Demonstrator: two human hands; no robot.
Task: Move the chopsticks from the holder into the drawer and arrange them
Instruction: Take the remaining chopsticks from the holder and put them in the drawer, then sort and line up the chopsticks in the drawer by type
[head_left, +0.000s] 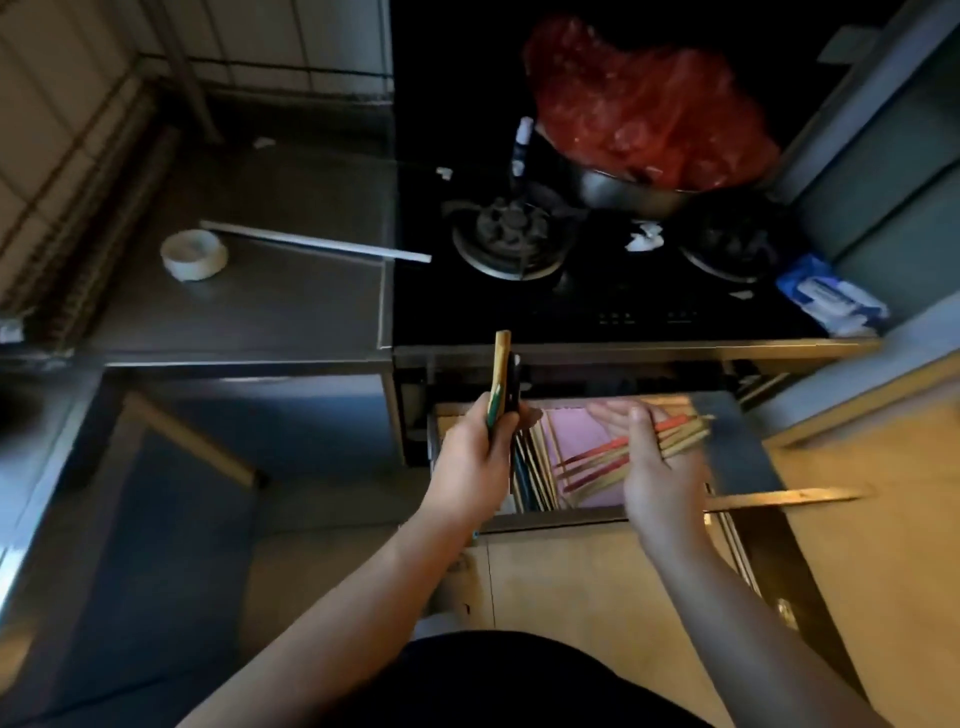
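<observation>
An open drawer (566, 515) sits below the stove, lined with a pink sheet (574, 434). My left hand (475, 454) is closed around a few chopsticks (500, 374) that stick upward, one wooden with a green end, one dark. My right hand (649, 467) lies over the drawer, palm toward me, fingers spread against a fan of wooden and red-tipped chopsticks (602, 462) lying slantwise on the pink sheet. More chopsticks (532, 475) lie lengthwise in the drawer's left part. No holder is in view.
A black gas stove (519, 296) carries a metal pot (639, 195) topped by a red plastic bag (639, 104). On the left counter are a tape roll (193, 254) and a white strip (317, 241). A blue-white pack (831, 301) lies at the right. Wooden cabinet fronts flank the drawer.
</observation>
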